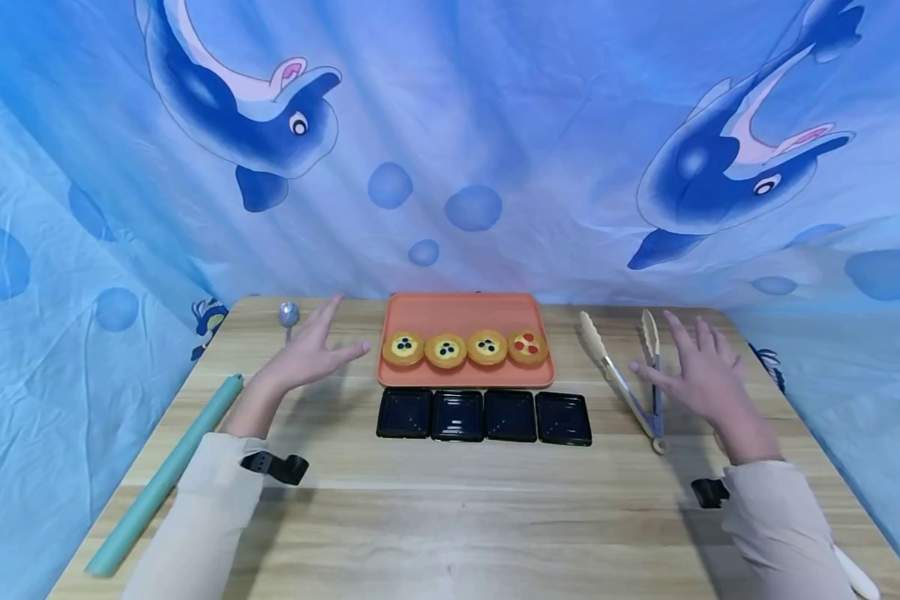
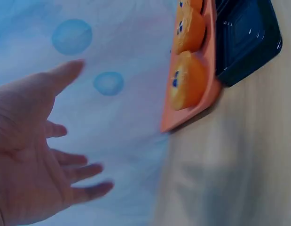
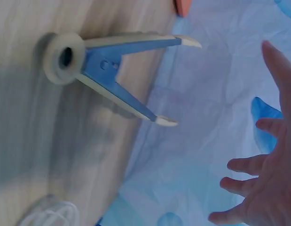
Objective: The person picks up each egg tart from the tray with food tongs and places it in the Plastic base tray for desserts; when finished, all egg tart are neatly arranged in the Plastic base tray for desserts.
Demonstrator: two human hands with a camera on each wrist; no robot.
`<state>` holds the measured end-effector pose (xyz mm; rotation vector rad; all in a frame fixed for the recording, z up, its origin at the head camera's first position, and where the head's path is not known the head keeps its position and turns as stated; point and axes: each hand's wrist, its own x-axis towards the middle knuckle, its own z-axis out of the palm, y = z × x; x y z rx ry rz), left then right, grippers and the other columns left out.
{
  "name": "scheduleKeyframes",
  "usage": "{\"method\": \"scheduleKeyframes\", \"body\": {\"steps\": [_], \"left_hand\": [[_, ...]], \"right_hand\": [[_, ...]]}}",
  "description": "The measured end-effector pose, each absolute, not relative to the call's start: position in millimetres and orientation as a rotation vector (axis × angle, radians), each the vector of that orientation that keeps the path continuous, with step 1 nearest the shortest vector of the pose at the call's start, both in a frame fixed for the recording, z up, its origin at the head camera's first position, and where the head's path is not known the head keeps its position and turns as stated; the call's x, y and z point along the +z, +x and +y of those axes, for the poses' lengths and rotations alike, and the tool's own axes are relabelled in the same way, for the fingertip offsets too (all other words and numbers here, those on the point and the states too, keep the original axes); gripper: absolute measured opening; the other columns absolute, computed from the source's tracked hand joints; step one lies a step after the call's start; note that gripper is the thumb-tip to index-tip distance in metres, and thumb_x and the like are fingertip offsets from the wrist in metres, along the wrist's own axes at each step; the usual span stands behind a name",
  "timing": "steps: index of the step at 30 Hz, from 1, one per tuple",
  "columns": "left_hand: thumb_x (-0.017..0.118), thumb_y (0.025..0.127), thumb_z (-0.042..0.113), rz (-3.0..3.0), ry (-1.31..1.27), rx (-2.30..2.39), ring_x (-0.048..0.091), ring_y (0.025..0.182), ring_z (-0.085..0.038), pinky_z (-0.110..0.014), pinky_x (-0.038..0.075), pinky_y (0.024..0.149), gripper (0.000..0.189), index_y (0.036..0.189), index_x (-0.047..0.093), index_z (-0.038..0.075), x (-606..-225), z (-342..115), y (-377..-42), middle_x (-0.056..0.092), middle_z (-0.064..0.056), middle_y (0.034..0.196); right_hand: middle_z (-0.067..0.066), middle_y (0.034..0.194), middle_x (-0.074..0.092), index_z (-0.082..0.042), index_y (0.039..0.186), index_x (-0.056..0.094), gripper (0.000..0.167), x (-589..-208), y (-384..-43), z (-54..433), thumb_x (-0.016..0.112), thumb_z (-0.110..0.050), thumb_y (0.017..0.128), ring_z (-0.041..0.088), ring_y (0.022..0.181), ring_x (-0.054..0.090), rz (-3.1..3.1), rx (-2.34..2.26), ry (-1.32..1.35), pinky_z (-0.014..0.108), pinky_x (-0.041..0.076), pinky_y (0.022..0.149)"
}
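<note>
My left hand hovers over the table's left side with fingers spread and nothing held. Just beyond it lies a spoon, its handle largely hidden by the hand. On the right, my other hand is raised with its fingers apart, beside a pair of tongs lying spread on the table. Between the hands sits an orange tray. Along its near side stand several egg tarts: some with dark blue dots, one with red pieces. Square black dishes form a row in front of the tray.
A teal rolled-up tube lies slanted along the left edge of the wooden table. Near the right sleeve a white handle shows; the right wrist view has a white looped thing. A blue dolphin-print cloth hangs behind.
</note>
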<state>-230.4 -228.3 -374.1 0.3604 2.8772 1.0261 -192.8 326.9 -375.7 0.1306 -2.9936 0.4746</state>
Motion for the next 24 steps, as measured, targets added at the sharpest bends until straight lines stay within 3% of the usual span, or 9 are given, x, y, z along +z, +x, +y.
{"method": "scheduleKeyframes", "body": {"steps": [4,6,10,12,15,18,19,24], "left_hand": [[0.073,0.09,0.033,2.637,0.257,1.348,0.031,0.14,-0.045,-0.061,0.039,0.105,0.096,0.159,0.011,0.008,-398,-228,-239,0.02,-0.025,0.159],[0.073,0.09,0.024,2.536,0.201,1.487,0.034,0.138,-0.044,-0.057,0.041,0.105,0.09,0.158,0.016,0.005,-411,-226,-244,0.026,-0.027,0.155],[0.071,0.088,0.005,2.353,0.093,1.729,0.041,0.133,-0.045,-0.049,0.047,0.102,0.082,0.154,0.023,-0.004,-431,-218,-255,0.034,-0.031,0.149],[0.07,0.086,-0.002,2.303,0.052,1.795,0.043,0.131,-0.045,-0.043,0.05,0.099,0.079,0.152,0.025,-0.008,-438,-213,-259,0.036,-0.033,0.146],[0.069,0.083,-0.008,2.277,-0.015,1.827,0.046,0.129,-0.044,-0.039,0.051,0.098,0.079,0.15,0.028,-0.009,-445,-205,-262,0.039,-0.032,0.144],[0.069,0.081,-0.01,2.288,-0.053,1.814,0.048,0.128,-0.043,-0.039,0.049,0.101,0.078,0.149,0.03,-0.009,-451,-199,-262,0.042,-0.03,0.142],[0.069,0.08,-0.011,2.292,-0.062,1.812,0.048,0.128,-0.042,-0.039,0.048,0.102,0.077,0.148,0.032,-0.01,-452,-197,-262,0.044,-0.03,0.141],[0.066,0.082,-0.013,2.355,-0.066,1.781,0.052,0.125,-0.041,-0.032,0.051,0.096,0.068,0.143,0.037,-0.014,-458,-191,-261,0.048,-0.031,0.136]], "right_hand": [[0.047,0.148,0.012,-0.001,0.158,0.004,0.118,-385,-195,327,0.071,-0.063,0.081,0.069,0.129,0.018,-3.013,0.509,0.093,0.084,0.02,0.094],[0.049,0.146,0.013,0.006,0.155,0.001,0.126,-390,-196,328,0.073,-0.064,0.078,0.07,0.126,0.021,-3.048,0.547,0.041,0.081,0.024,0.094],[0.053,0.141,0.015,0.015,0.15,-0.003,0.133,-401,-196,328,0.069,-0.07,0.077,0.07,0.121,0.028,-3.123,0.598,-0.092,0.077,0.032,0.094],[0.054,0.134,0.026,0.019,0.148,-0.002,0.134,-405,-197,327,0.069,-0.07,0.077,0.065,0.112,0.042,-3.135,0.621,-0.138,0.072,0.041,0.087],[0.044,0.112,0.047,0.023,0.143,0.015,0.127,-412,-199,323,0.071,-0.069,0.076,0.05,0.087,0.056,-3.135,0.668,-0.176,0.058,0.051,0.069],[0.027,0.092,0.049,0.02,0.126,0.032,0.11,-418,-202,319,0.073,-0.068,0.074,0.035,0.074,0.052,-3.147,0.722,-0.217,0.045,0.047,0.059],[0.026,0.092,0.049,0.017,0.12,0.034,0.105,-419,-203,318,0.073,-0.069,0.074,0.034,0.074,0.052,-3.154,0.731,-0.231,0.044,0.047,0.059],[0.024,0.09,0.049,0.013,0.114,0.036,0.101,-424,-206,312,0.073,-0.071,0.072,0.033,0.072,0.051,-3.169,0.753,-0.313,0.04,0.046,0.054]]}}
